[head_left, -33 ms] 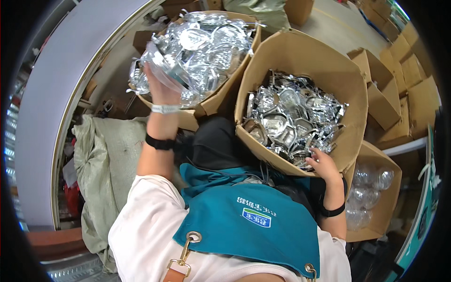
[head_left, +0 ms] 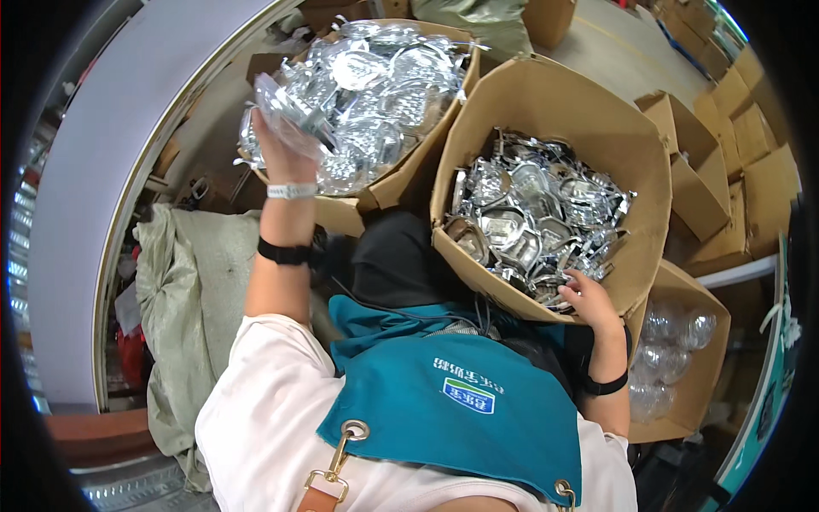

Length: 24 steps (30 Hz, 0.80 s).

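My left hand is raised at the left side of a cardboard box heaped with shiny clear-wrapped pieces. It is closed on a clear plastic package with something grey-green inside, whose kind I cannot make out. Part of the fingers is hidden behind the plastic. Over the near wall of the right cardboard box reaches my right hand. Its thumb and forefinger are apart, close to the silver pieces lying there, and it does not visibly lift anything.
A pale woven sack lies left of my legs. To the right, a smaller carton holds several clear round plastic pieces. Open cartons stand farther right. A pale panel runs along the left.
My left hand, with the plastic package in it, has shifted slightly to the left and away from the heap. The right hand stays nearly where it was.
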Available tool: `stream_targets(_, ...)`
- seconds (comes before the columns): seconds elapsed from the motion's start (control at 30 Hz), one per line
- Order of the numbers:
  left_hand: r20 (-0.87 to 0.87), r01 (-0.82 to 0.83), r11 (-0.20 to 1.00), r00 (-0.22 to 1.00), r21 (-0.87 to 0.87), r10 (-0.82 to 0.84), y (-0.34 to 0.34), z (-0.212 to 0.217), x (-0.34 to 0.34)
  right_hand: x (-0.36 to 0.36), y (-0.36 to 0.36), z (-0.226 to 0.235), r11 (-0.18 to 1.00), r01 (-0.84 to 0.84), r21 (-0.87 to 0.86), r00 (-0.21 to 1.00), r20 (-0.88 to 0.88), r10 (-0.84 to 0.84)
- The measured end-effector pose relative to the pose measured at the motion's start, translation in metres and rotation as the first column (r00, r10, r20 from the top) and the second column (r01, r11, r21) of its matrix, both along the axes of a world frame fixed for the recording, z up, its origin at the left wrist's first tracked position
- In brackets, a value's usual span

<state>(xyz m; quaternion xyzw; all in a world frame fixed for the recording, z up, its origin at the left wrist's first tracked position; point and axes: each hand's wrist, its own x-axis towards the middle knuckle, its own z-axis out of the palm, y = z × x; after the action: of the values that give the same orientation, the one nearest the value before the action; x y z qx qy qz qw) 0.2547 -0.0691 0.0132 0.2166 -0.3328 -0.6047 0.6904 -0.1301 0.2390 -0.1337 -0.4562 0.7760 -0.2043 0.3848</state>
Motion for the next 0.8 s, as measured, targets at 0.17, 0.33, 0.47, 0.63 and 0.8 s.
stream_targets(0.17,0.164,-0.189,0.980,0.966,-0.068,0.198,-0.064,-0.021,0.081,-0.002,-0.019,-0.018,0.975,-0.217,0.048,0.955,-0.194,0.223)
stream_targets(0.33,0.172,-0.170,0.980,0.974,0.107,0.150,-0.086,-0.024,0.097,-0.003,-0.017,-0.021,0.974,-0.196,0.118,0.967,-0.141,0.211)
stream_targets(0.47,0.114,-0.128,0.979,0.987,0.161,0.111,-0.112,-0.014,0.081,-0.008,-0.012,-0.027,0.993,-0.114,0.021,0.983,-0.140,0.116)
stream_targets(0.63,0.606,-0.274,0.961,0.761,-0.022,0.231,-0.197,-0.018,0.090,0.004,-0.027,-0.019,0.966,-0.230,0.119,0.954,-0.167,0.248)
stream_targets(0.8,0.598,-0.071,0.709,-0.600,-0.701,0.531,-0.183,-0.046,0.024,0.001,-0.014,-0.020,0.988,-0.118,0.097,0.988,-0.088,0.126)
